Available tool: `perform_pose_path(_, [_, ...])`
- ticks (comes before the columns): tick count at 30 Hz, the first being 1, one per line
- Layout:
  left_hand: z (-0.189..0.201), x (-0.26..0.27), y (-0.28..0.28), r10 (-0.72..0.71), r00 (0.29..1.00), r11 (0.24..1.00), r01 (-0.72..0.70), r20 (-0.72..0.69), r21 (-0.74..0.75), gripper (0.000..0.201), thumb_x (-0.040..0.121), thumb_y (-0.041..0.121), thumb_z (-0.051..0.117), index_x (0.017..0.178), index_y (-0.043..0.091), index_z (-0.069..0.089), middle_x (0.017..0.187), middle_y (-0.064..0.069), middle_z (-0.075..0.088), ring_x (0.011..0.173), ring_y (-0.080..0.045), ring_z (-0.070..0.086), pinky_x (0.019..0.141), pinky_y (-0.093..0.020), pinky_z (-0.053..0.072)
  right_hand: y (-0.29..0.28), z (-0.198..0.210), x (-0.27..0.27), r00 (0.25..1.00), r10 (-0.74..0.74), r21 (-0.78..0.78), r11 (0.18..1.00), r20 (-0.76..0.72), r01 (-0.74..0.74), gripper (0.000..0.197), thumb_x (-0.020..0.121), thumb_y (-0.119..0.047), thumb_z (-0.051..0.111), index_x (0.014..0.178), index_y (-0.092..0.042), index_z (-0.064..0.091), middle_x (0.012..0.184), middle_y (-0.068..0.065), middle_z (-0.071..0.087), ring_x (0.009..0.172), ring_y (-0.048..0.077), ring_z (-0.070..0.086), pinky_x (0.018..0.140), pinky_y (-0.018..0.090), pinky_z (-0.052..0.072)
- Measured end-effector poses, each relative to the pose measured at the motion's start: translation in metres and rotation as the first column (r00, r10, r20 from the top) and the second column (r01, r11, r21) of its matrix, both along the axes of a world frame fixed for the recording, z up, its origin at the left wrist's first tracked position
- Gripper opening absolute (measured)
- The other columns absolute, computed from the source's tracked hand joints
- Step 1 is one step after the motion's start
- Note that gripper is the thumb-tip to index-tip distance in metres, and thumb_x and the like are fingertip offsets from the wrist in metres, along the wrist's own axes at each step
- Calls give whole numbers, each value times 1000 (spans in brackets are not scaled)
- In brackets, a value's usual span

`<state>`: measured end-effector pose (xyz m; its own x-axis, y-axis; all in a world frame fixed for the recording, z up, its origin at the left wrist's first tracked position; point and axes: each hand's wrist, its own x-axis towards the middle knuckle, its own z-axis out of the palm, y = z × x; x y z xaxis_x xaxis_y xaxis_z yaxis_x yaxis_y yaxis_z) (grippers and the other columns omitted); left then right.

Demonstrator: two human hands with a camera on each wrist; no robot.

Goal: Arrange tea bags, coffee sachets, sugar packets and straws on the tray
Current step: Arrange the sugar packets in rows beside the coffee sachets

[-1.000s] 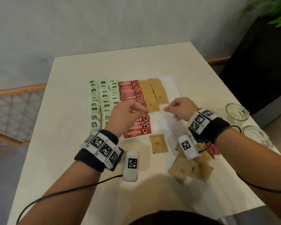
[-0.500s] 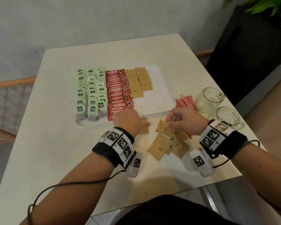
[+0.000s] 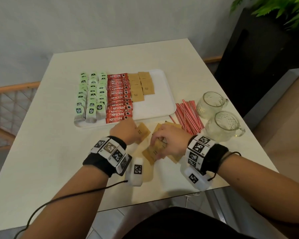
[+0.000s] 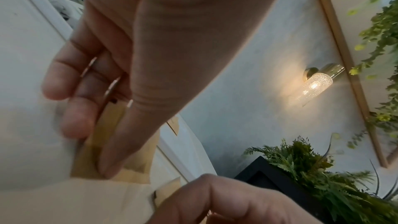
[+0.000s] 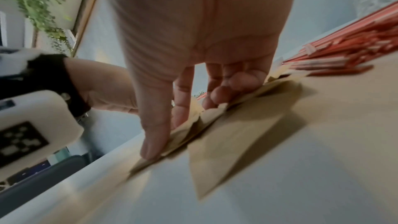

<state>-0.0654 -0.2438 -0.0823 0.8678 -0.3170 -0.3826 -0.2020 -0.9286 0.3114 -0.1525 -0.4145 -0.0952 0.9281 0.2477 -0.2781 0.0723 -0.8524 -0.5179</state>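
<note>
**Gathering brown sugar packets beside the tray**

Being seen from the head view, the sugar-packet step is judged to be in hand. The white tray (image 3: 160, 107) is being filled: green tea bags (image 3: 91, 97) at its left, red Nescafé sachets (image 3: 118, 99) beside them, two short rows of sugar packets (image 3: 141, 87) next, bare room being left at the right and near side. A loose heap of brown sugar packets (image 3: 155, 152) is lying on the table (image 3: 41, 144) just short of the tray's near rim and is being worked by the right hand (image 3: 173, 140). One packet (image 3: 142, 132) is being held by the left hand (image 3: 126, 131). Red-striped straws (image 3: 188, 116) are lying untouched beside two glass mugs (image 3: 221, 126).

In the left wrist view, that packet (image 4: 103, 142) is being pinched between thumb and curled fingers.

In the right wrist view, the heap (image 5: 237, 125) is being pressed by the thumb and bent fingers (image 5: 221, 94); whether a packet is actually being gripped cannot be told.

Next, a lift over the rim into the bare room is judged to be called for.
</note>
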Motion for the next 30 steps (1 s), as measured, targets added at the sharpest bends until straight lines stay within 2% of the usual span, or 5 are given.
perform_pose_path(4, [1, -1, 13, -36, 996, 993, 45, 82, -110, 25, 85, 29, 70, 100, 23, 51, 95, 1, 65, 88, -21, 61, 73, -34, 48, 1, -5, 4, 999, -44, 7, 999, -16, 44, 59, 60, -47, 86, 112, -33, 62, 96, -12, 43, 90, 11, 51, 78, 32, 47])
perform_pose_path(13, [7, 9, 27, -19, 993, 923, 64, 119, -381, 28, 88, 24, 68, 75, 14, 45, 80, -3, 58, 69, -15, 49, 55, -22, 34, 1, -6, 13, 993, -122, 69, 990, -5, 122, 45, 59, -37, 88, 90, -32, 56, 95, -8, 53, 87, 12, 53, 73, 27, 44])
perform_pose_path(20, [8, 33, 36, -107, 994, 857, 90, -5, -508, 18, 89, 17, 69, 83, 19, 52, 89, -4, 72, 82, -19, 69, 69, -32, 57, 0, 14, 16, 972, -215, 162, 960, -90, 228, 25, 76, -21, 80, 95, -21, 64, 86, -12, 61, 76, 3, 56, 64, 16, 41])
perform_pose_path(26, [18, 31, 32, -317, 935, 737, 136, -161, -662, 6, 94, 12, 63, 93, 16, 58, 87, -9, 72, 76, -22, 72, 70, -40, 62, 19, 52, 41, 949, -313, 228, 923, -23, 310, 53, 69, -17, 87, 110, -22, 54, 77, -1, 65, 51, 2, 56, 54, 21, 46])
perform_pose_path(30, [23, 34, 31, -358, 895, 678, 53, -266, -733, 6, 98, 10, 55, 95, 12, 59, 87, -7, 70, 75, -16, 69, 73, -40, 62, 25, 62, 48, 937, -348, 89, 934, 3, 347, 38, 68, -29, 87, 99, -25, 65, 73, -9, 63, 63, 9, 59, 61, 21, 46])
